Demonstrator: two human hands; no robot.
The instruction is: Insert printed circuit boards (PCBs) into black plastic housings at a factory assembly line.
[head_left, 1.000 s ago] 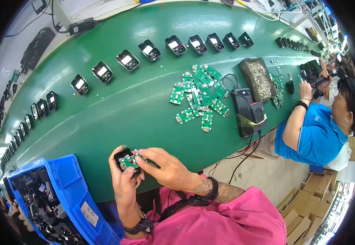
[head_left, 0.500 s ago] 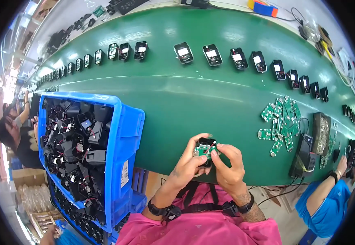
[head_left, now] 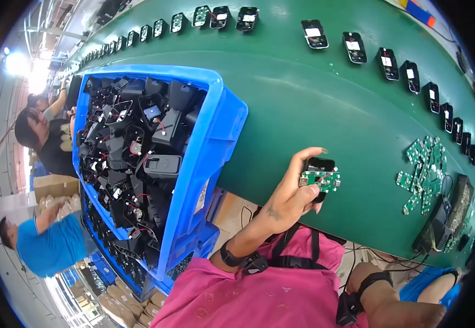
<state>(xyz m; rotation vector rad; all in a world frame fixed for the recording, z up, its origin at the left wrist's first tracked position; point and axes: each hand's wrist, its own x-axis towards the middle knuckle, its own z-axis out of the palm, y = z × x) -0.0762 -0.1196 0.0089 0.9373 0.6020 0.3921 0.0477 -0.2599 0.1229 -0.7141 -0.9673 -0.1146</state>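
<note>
My left hand (head_left: 295,191) is wrapped round a small black plastic housing (head_left: 320,163), holding it over the table's near edge. A green circuit board (head_left: 330,182) lies across the housing's open face, with my left thumb pressed on it. A red wire shows at the board. My right hand (head_left: 364,269) is low at the right, beside my body and apart from the housing. Its fingers are hidden, so what it holds, if anything, does not show.
A blue crate (head_left: 232,117) full of black housings stands at left. Along the green table (head_left: 281,109) runs a row of open housings (head_left: 354,48). Loose circuit boards (head_left: 426,169) are piled at right, near a black device (head_left: 434,227) with cables. Other people work at far left and lower right.
My right hand has left the circuit board and dropped to the lower right. My left hand still holds the housing and board. The whole view has shifted, and a person in blue now shows at left.
</note>
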